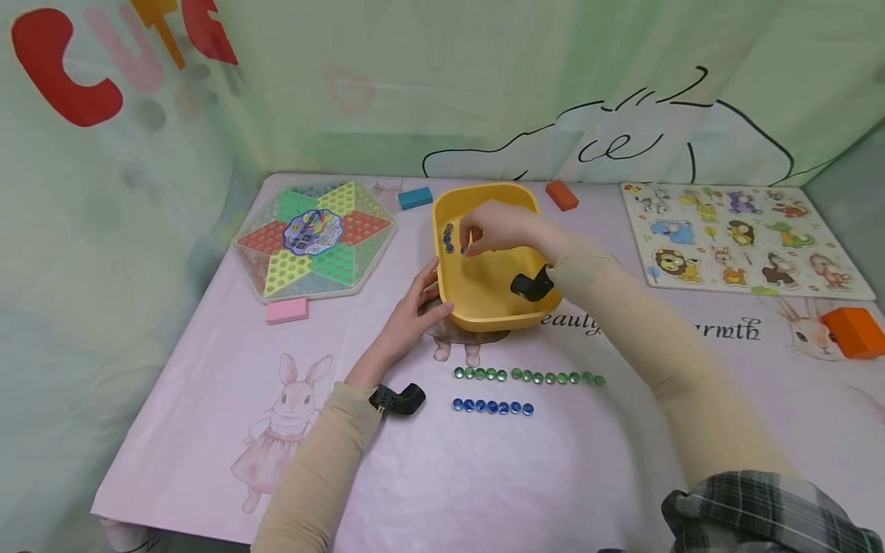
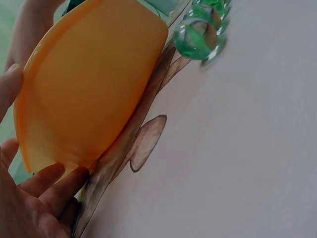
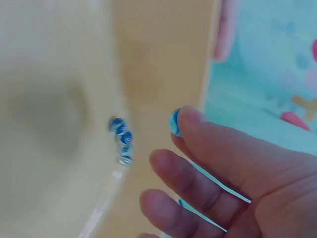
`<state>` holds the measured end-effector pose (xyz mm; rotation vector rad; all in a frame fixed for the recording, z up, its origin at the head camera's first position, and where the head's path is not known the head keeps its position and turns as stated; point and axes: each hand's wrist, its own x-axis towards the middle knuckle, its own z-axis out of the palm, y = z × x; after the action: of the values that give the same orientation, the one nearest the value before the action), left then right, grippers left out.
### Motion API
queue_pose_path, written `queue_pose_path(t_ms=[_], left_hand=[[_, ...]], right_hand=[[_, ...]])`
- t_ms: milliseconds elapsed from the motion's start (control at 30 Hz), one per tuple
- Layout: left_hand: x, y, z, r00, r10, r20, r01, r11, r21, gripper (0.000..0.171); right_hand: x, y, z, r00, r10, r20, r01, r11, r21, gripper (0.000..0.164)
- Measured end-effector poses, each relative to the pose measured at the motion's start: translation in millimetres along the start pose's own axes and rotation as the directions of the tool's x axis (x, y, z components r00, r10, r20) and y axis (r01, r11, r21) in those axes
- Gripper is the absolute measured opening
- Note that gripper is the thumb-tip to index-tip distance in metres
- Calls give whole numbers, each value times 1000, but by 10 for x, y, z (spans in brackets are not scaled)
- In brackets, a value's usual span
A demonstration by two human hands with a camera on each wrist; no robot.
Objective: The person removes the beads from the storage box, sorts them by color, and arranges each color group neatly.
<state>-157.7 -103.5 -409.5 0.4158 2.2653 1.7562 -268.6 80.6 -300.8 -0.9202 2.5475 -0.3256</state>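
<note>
A yellow plastic tub (image 1: 484, 315) stands on the table with its near left edge raised toward me. My left hand (image 1: 415, 307) holds it at that side, thumb at the rim and fingers (image 2: 64, 191) against the outer wall. Over the tub's inside, my right hand (image 1: 501, 226) pinches a blue glass marble (image 3: 176, 122) between thumb and forefinger. Several blue marbles (image 3: 122, 141) lie in a short line along the tub's left side. On the table in front are a row of green marbles (image 1: 549, 378) and a shorter row of blue marbles (image 1: 492, 407).
A star-patterned board game (image 1: 314, 242) lies to the left, with a pink block (image 1: 286, 311) by it. Blue (image 1: 415, 198) and red (image 1: 561, 195) blocks sit behind the tub. An animal puzzle board (image 1: 747, 242) and an orange block (image 1: 855, 332) are at right.
</note>
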Motion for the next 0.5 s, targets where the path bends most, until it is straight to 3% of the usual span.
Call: queue_pose_path(t_ms=[267, 500], left_hand=[[27, -77, 14, 1000, -5, -10, 4, 1000, -5, 70], [-72, 174, -9, 1000, -15, 8, 16, 1000, -12, 72]], right_hand=[[-368, -5, -9, 998, -1, -66, 4, 999, 37, 16], [-695, -37, 150, 990, -57, -126, 73, 989, 125, 14]])
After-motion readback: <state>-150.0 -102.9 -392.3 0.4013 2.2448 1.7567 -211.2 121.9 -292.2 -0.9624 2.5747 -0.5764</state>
